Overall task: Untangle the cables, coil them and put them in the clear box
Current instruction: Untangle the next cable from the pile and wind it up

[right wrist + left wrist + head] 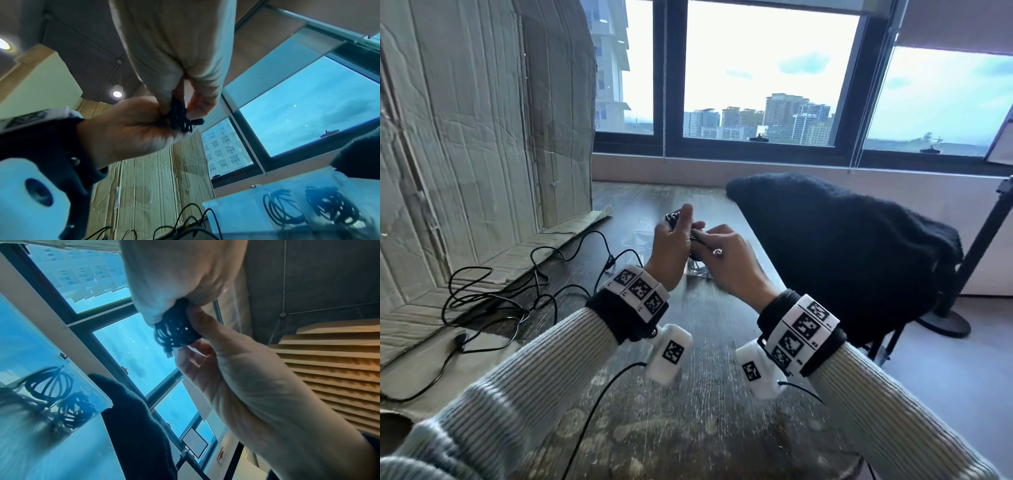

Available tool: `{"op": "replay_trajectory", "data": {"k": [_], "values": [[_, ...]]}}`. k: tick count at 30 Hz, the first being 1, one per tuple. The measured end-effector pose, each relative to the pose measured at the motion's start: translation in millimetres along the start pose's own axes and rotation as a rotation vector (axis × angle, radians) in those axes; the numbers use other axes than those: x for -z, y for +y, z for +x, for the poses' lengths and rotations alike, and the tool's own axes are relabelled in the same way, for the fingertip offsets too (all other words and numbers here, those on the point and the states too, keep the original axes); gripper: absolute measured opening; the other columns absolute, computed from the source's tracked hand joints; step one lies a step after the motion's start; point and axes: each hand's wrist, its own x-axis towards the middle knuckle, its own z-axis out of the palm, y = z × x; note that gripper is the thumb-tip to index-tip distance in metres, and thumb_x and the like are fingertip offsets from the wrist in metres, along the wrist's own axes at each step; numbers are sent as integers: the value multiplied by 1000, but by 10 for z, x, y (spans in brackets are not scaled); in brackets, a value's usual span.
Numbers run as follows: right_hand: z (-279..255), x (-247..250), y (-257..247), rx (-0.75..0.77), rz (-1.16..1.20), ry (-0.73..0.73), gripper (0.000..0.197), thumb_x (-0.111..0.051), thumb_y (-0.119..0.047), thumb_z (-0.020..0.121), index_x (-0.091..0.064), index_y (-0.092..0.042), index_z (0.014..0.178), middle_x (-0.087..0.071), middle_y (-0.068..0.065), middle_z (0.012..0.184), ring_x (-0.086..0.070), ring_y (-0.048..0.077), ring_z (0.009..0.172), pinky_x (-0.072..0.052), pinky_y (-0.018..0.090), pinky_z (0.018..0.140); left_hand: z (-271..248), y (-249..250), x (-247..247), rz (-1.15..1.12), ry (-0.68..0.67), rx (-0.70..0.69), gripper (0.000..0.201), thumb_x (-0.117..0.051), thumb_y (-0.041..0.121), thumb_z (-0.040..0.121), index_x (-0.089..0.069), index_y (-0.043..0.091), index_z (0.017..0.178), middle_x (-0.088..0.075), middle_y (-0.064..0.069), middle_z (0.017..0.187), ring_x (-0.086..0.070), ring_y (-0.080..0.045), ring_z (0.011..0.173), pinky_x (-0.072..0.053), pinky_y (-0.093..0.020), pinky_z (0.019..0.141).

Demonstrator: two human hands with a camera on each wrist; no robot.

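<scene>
A clear box (pixel 236 209) is seen on the surface (pixel 709 411), just below and beyond the two hands. Two dark coiled cables (pixel 320 206) are held inside it, side by side; in the head view the box is largely hidden behind the hands.

Above the box, a small black coiled cable (pixel 174 331) is held between both hands. The left hand (pixel 671 250) is curled round the bundle, thumb and fingers pinched on it, with one finger raised straight. The right hand (pixel 726 263) is closed on the same bundle from the other side — its fingers are pressed together on the coil, as the right wrist view shows. A short plug end is seen sticking out of the bundle's lower edge.

To the left of the left hand, loose black cables (pixel 493 301) are spread in a tangle over the surface and onto flattened cardboard (pixel 465 137). To the right of the right hand, a dark fleecy cloth (pixel 842 246) is draped — over what cannot be told.

Black-and-white square code markers are carried on both wristbands; no readable writing or brand is made out.
</scene>
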Motion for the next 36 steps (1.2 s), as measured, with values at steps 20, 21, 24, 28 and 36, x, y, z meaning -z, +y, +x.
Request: {"op": "replay_trajectory", "data": {"k": [20, 21, 24, 28, 36], "values": [[69, -212, 56, -314, 536, -32, 24, -53, -20, 97, -69, -21, 115, -74, 11, 102, -71, 22, 95, -54, 47, 91, 182, -121, 9, 7, -70, -174, 34, -32, 29, 104, -46, 11, 79, -63, 1, 76, -67, -18, 106, -54, -35, 82], [82, -180, 42, -331, 600, -68, 25, -49, -11, 98, -67, -8, 116, -71, 19, 106, -70, 27, 96, -54, 46, 92, 207, -145, 15, 30, -70, -185, 35, -32, 30, 104, -47, 13, 77, -61, -1, 79, -64, -18, 110, -49, -37, 93], [109, -163, 95, -379, 692, -81, 23, -47, -3, 98, -65, 9, 108, -68, 28, 106, -68, 34, 96, -55, 41, 92, 262, -192, 23, 108, -109, -207, 36, -29, 31, 104, -50, 18, 78, -64, -2, 82, -61, -18, 115, -39, -33, 103], [130, -178, 238, -483, 837, 9, 21, -47, -3, 98, -66, 7, 99, -68, 26, 99, -70, 31, 88, -59, 30, 79, 333, -170, -13, 319, -241, -96, 38, -32, 42, 100, -53, 15, 85, -66, -5, 84, -67, -21, 86, -51, -31, 79], [168, -21, 451, -538, 1102, 38, 22, -45, -1, 98, -65, 7, 94, -68, 19, 93, -69, 24, 80, -60, 25, 74, 266, -211, -18, 174, -432, 254, 28, -43, 26, 100, -63, 6, 100, -68, -10, 108, -66, -18, 97, -54, -25, 86]]}}
